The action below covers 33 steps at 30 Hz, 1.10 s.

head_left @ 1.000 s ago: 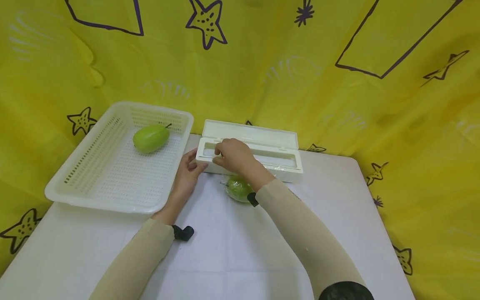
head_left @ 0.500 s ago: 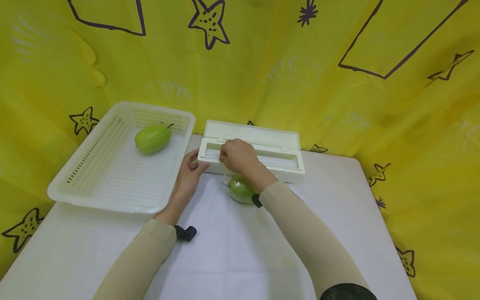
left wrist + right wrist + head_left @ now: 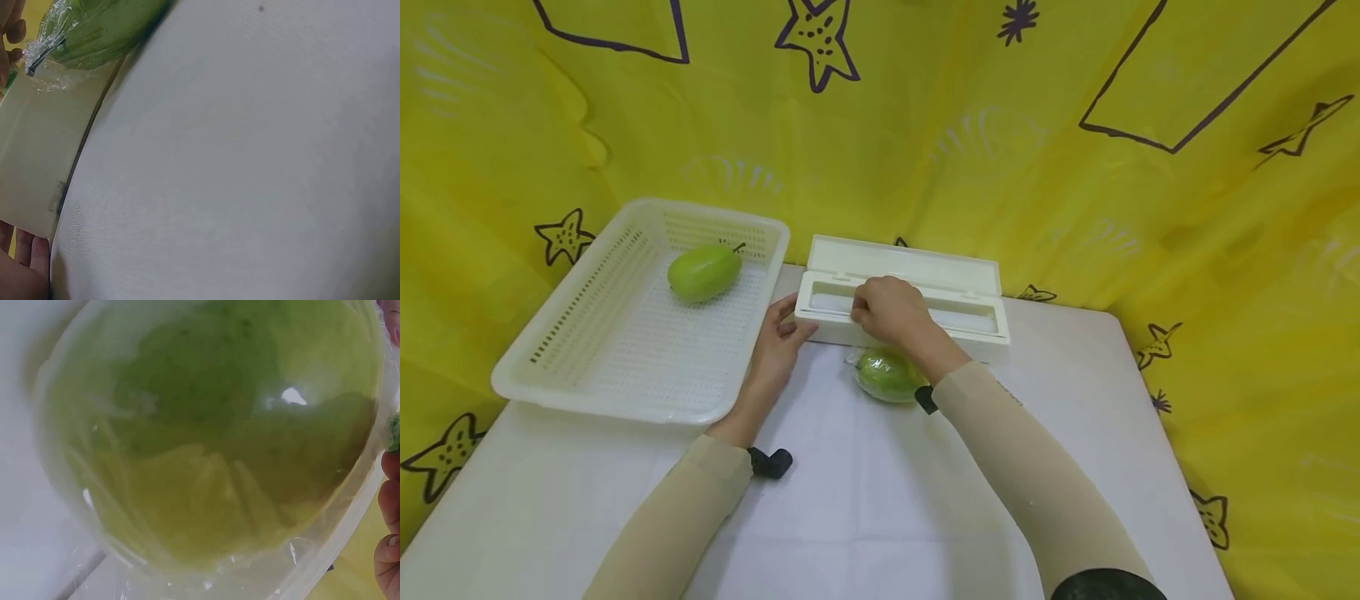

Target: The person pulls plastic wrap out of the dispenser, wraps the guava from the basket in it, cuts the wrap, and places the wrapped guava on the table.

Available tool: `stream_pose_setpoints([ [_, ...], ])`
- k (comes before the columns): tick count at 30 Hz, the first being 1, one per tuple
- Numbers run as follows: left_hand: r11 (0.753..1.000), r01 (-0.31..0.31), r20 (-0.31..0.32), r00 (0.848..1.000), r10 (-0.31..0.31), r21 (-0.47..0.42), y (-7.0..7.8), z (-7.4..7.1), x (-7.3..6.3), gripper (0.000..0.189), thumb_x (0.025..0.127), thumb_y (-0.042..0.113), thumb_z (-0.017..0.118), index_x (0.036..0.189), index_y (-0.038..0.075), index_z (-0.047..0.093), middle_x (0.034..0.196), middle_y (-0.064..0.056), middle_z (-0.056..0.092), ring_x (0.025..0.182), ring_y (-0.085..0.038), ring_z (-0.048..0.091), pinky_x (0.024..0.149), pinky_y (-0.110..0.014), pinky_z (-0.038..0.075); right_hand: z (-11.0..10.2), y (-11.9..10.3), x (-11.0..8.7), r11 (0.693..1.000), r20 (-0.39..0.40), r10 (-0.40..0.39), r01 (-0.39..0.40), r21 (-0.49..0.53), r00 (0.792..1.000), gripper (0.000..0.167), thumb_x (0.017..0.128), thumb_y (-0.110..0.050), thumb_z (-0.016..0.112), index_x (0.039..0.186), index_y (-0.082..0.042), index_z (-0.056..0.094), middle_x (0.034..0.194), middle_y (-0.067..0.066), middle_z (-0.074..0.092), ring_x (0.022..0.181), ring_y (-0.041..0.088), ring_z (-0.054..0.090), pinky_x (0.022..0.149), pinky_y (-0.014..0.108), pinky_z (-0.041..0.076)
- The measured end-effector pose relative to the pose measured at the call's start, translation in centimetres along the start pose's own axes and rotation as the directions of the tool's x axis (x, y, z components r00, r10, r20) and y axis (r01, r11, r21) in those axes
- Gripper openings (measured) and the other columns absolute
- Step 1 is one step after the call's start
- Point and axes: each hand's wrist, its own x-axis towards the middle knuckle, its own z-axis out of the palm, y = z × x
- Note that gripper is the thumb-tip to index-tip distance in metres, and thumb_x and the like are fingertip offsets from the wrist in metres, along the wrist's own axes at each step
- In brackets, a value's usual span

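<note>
Wrapped fruit (image 3: 885, 377), just nr side of box (image 3: 837, 332), may roll if R wrist (image 3: 942, 354) bumps it; L hand (image 3: 775, 350) holds box's L end, R hand (image 3: 891, 312) atop, can't tell grip.

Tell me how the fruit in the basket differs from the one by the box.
The basket fruit is bare; the wrapped fruit is covered in clear film. The basket fruit lies inside the white basket; the wrapped fruit sits in front of the white box. The basket fruit shows whole in the head view; the right arm partly hides the wrapped fruit. Both are green.
</note>
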Motion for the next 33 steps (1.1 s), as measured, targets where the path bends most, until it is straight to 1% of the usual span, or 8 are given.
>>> stream_pose_setpoints([
  [9,1.0,0.007,-0.009,1.0,-0.007,0.03,-0.2,0.1,0.1,0.065,0.094,0.032,0.07,0.15,0.027,0.039,0.153,0.002,0.042,0.122,-0.021,0.051,0.099,-0.039,0.047,0.2,0.5,-0.2,1.0,0.001,0.025,-0.025,0.001,1.0,0.012,0.094,-0.024,0.064,0.093,-0.021,0.076,0.095,-0.005,0.071,0.089,0.017,0.062,0.075,0.039,0.054],
  [16,0.999,0.006,-0.008,1.0,-0.006,0.036,0.0,0.0,0.1,0.065,0.094,0.032,0.07,0.151,0.026,0.038,0.154,0.002,0.042,0.123,-0.021,0.05,0.099,-0.039,0.046,0.1,0.9,-0.3,0.999,0.025,0.028,-0.028,0.017,0.999,0.012,0.096,-0.027,0.065,0.097,-0.02,0.075,0.097,-0.004,0.07,0.091,0.017,0.062,0.079,0.039,0.053],
  [20,1.0,-0.002,-0.01,1.0,0.003,0.03,-0.1,0.0,0.1,0.064,0.094,0.032,0.07,0.15,0.026,0.039,0.153,0.002,0.043,0.121,-0.021,0.05,0.097,-0.038,0.046,0.1,1.1,-0.3,1.0,0.048,0.02,-0.021,0.02,0.999,0.014,0.098,-0.027,0.064,0.1,-0.019,0.075,0.097,-0.003,0.068,0.092,0.018,0.061,0.082,0.039,0.053],
  [22,1.0,-0.011,-0.007,1.0,0.011,0.023,0.0,0.0,0.1,0.064,0.094,0.031,0.07,0.15,0.026,0.04,0.153,0.002,0.043,0.12,-0.021,0.051,0.097,-0.037,0.046,0.2,1.3,-0.4,1.0,0.06,0.007,-0.007,-0.004,0.998,0.015,0.099,-0.028,0.063,0.102,-0.017,0.073,0.097,-0.002,0.066,0.093,0.018,0.06,0.083,0.038,0.053],
  [25,0.999,-0.032,0.003,0.999,0.032,0.004,-0.1,0.0,0.1,0.063,0.094,0.03,0.069,0.15,0.025,0.039,0.153,0.002,0.043,0.119,-0.021,0.051,0.096,-0.036,0.046,0.4,1.4,-0.4,0.997,0.065,-0.038,0.042,-0.069,0.997,0.017,0.101,-0.028,0.06,0.104,-0.015,0.071,0.098,0.0,0.063,0.094,0.019,0.059,0.083,0.036,0.053],
  [28,0.999,-0.05,0.005,0.999,0.05,-0.019,-0.1,0.0,0.1,0.061,0.095,0.027,0.068,0.15,0.023,0.04,0.152,0.001,0.043,0.118,-0.022,0.051,0.096,-0.036,0.046,0.5,1.5,-0.6,0.987,0.053,-0.091,0.097,-0.132,0.994,0.019,0.102,-0.028,0.058,0.105,-0.012,0.068,0.098,0.001,0.061,0.094,0.02,0.058,0.082,0.035,0.052],
  [33,0.999,-0.038,0.01,0.999,0.038,-0.016,-0.2,0.0,0.0,0.062,0.096,0.029,0.067,0.15,0.024,0.038,0.153,0.002,0.042,0.119,-0.02,0.051,0.098,-0.037,0.046,0.8,1.7,-1.1,0.979,0.029,-0.12,0.123,-0.16,0.992,0.019,0.102,-0.028,0.057,0.103,-0.011,0.065,0.098,0.003,0.06,0.094,0.023,0.056,0.081,0.037,0.051],
])
